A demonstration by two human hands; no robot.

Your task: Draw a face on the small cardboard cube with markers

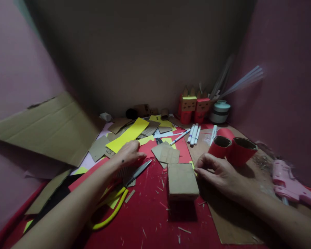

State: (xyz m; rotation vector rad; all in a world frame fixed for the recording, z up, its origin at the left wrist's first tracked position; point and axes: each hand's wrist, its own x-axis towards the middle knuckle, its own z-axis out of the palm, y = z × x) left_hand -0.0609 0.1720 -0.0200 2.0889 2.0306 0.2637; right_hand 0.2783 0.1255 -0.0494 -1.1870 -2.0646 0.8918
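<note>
My left hand [129, 152] reaches over the paper scraps, its fingers loosely stretched and apart, beside a long yellow paper strip [128, 135]. Just below it lie scissors [110, 216] with yellow handles, blades pointing away to the right. My right hand [217, 171] pinches a small yellow paper piece [193, 167] between thumb and forefinger, at the right side of a cardboard box [183, 180]. That box sits closed on the red surface. Behind my right hand stand two red-covered cardboard tubes [242, 152], with open tops.
Several white markers [194, 134] lie behind the box. A pink glue gun [287, 186] rests at the right. Two red figures with cardboard faces [188, 103] stand at the back, near a pale jar [221, 111]. A large cardboard sheet [54, 128] leans at the left.
</note>
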